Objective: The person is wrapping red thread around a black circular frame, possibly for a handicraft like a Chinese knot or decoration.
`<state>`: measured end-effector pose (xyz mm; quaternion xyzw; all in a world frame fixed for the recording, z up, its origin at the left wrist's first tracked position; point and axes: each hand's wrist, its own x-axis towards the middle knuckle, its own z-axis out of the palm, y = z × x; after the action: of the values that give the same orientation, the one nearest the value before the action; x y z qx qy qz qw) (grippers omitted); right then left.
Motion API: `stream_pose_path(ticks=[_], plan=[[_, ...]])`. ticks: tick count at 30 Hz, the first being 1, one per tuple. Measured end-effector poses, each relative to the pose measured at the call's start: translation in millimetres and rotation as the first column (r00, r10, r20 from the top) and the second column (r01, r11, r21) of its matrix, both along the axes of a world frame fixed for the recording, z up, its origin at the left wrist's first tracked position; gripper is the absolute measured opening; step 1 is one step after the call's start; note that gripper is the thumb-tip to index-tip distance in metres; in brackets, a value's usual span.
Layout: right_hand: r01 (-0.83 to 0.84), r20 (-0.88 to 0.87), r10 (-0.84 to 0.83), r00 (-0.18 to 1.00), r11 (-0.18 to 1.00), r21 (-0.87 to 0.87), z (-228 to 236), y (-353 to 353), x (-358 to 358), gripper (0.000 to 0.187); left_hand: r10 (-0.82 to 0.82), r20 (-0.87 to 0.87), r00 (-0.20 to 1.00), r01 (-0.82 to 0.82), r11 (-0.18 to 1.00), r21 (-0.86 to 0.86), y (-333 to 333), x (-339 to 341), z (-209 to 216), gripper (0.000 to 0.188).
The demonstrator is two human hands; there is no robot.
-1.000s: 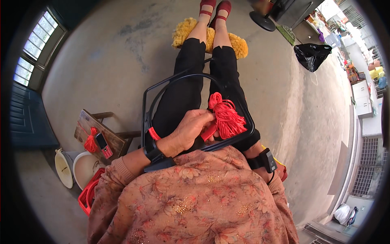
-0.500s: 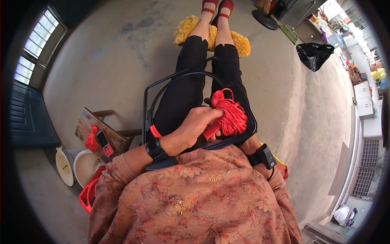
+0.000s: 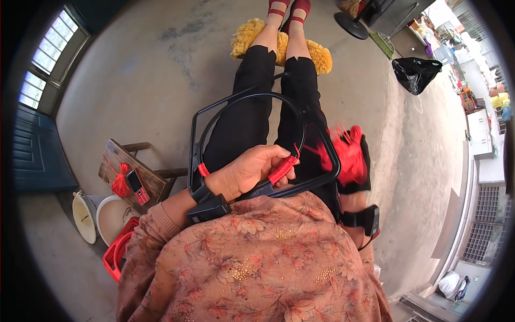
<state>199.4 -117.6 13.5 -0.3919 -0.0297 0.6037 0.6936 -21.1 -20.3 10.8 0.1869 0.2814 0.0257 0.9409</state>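
Grey concrete floor point(image 3: 145, 102) spreads ahead of the left hand point(image 3: 252, 170), which is clamped on the red wrapping point(image 3: 282, 171) of a black frame point(image 3: 337, 161). Well apart, to its right, the black-gloved right hand point(image 3: 366, 167) grips a blurred red cord bundle point(image 3: 347, 158). Leftward, a wooden tabletop point(image 3: 149, 175) bears a phone point(image 3: 138, 188).

From far away, I count two hands point(image 3: 248, 170) and one black frame point(image 3: 337, 165).
I also see two bunches of red string point(image 3: 351, 161), one wooden stool point(image 3: 154, 183), one phone point(image 3: 137, 187), two red shoes point(image 3: 302, 5), two black wrist bands point(image 3: 354, 219), one shiny black bag point(image 3: 416, 74) and one fluffy yellow roll point(image 3: 248, 37).
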Motion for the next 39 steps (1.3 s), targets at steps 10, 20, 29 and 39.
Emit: stream_pose_path(ticks=[10,20,29,39], plan=[[0.262,-0.110,-0.250,0.962,0.960,0.103,-9.7,-102.0,-19.1,0.033,-0.007,-0.072,0.997,0.023,0.972,0.233,-2.0,11.6,-1.9,0.027],[0.501,0.202,-0.479,0.854,0.862,-0.075,-47.2,-94.8,73.2,0.050,0.065,-0.032,0.997,-0.050,0.939,0.341,-3.2,11.5,-0.2,0.018],[0.326,0.304,-0.299,0.905,0.944,-0.042,-35.6,-104.0,74.5,0.038,0.024,-0.069,0.997,-0.001,0.950,0.314,7.0,8.0,8.1,0.016],[-0.370,0.504,0.291,0.813,0.927,0.061,14.0,-11.1,-28.3,0.063,0.062,0.012,0.998,-0.061,0.911,0.407,-2.4,7.8,5.7,0.012]])
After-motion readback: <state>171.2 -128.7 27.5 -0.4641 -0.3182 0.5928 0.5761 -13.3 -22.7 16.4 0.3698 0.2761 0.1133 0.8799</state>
